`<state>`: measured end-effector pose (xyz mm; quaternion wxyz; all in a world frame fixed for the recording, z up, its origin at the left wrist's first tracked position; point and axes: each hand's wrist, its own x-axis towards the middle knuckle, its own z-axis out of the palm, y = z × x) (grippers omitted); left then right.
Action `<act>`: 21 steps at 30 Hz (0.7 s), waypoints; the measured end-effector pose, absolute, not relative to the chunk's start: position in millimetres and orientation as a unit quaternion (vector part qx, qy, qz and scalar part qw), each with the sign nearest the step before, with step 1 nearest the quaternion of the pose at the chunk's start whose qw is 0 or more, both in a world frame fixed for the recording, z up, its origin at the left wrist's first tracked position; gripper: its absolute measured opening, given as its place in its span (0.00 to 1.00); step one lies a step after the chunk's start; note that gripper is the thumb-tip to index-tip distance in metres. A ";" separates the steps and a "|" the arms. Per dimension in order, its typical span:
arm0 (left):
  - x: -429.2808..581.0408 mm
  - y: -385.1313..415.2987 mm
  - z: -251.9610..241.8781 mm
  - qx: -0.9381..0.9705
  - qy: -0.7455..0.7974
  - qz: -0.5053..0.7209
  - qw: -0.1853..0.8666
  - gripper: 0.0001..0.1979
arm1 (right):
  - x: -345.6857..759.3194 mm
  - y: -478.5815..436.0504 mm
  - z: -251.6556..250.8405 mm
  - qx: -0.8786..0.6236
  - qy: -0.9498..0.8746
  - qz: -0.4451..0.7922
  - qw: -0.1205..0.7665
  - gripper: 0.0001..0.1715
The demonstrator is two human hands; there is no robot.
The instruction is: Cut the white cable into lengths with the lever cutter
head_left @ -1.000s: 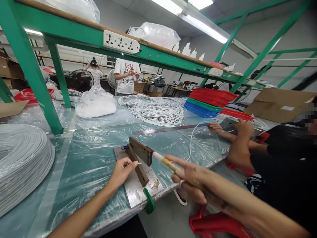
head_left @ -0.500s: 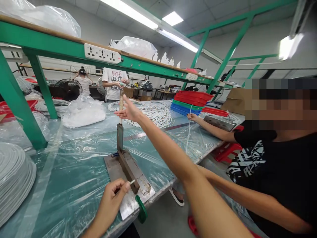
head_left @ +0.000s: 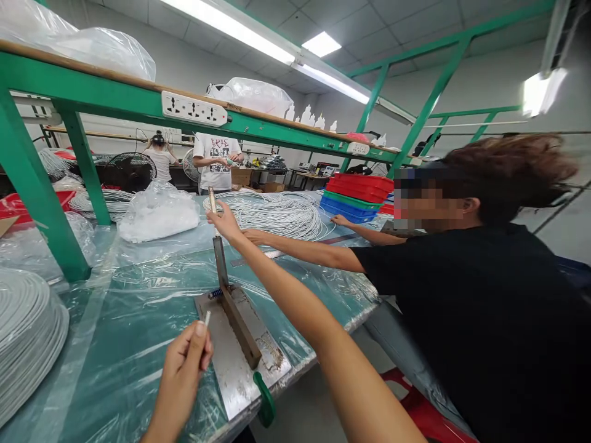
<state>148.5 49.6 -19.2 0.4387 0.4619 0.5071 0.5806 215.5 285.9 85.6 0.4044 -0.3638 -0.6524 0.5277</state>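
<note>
Low on the near side, my left hand (head_left: 182, 369) pinches a short piece of white cable (head_left: 207, 317) between thumb and fingers, its end pointing up. My right hand (head_left: 224, 223) reaches far forward, its fingers curled round the lower part of the handle (head_left: 212, 198) of a lever cutter. The cutter's metal lever (head_left: 221, 261) stands raised, leaning slightly left. Below it, a steel bar (head_left: 240, 329) runs along the worn base plate (head_left: 226, 391). A green clamp (head_left: 264, 400) sits at the plate's front corner, by the table edge.
A co-worker in a black shirt (head_left: 462, 289) leans in from the right, arms stretched over the table near a coil of white cable (head_left: 277, 215). Stacked trays (head_left: 357, 189) stand behind. Another cable coil (head_left: 28, 338) lies at left. A green shelf frame (head_left: 138, 101) crosses above.
My right hand has gone from stretched fingers to curling round the handle, which tilts left. My left hand has drawn back left with the cable piece. The co-worker has leaned in over the table.
</note>
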 end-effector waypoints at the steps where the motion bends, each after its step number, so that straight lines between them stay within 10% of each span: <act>1: 144.1 49.1 -11.6 0.439 0.503 0.601 0.440 0.28 | 220.5 270.9 82.8 -0.352 -0.662 0.525 0.402 0.22; 6: 134.2 40.4 31.0 0.329 0.431 0.724 0.426 0.25 | 255.5 174.3 50.5 -0.230 -0.752 0.583 0.204 0.11; 11: 154.6 37.6 54.3 0.280 0.366 0.764 0.452 0.25 | 265.1 89.2 4.4 -0.089 -0.738 0.668 0.042 0.30; 15: 154.5 42.1 50.1 0.417 0.428 0.663 0.450 0.20 | 267.8 68.2 -3.6 -0.104 -0.669 0.726 0.123 0.34; 21: 112.5 31.2 28.2 0.694 0.600 0.258 0.304 0.23 | 332.0 117.0 24.3 -0.266 -0.536 0.628 0.497 0.26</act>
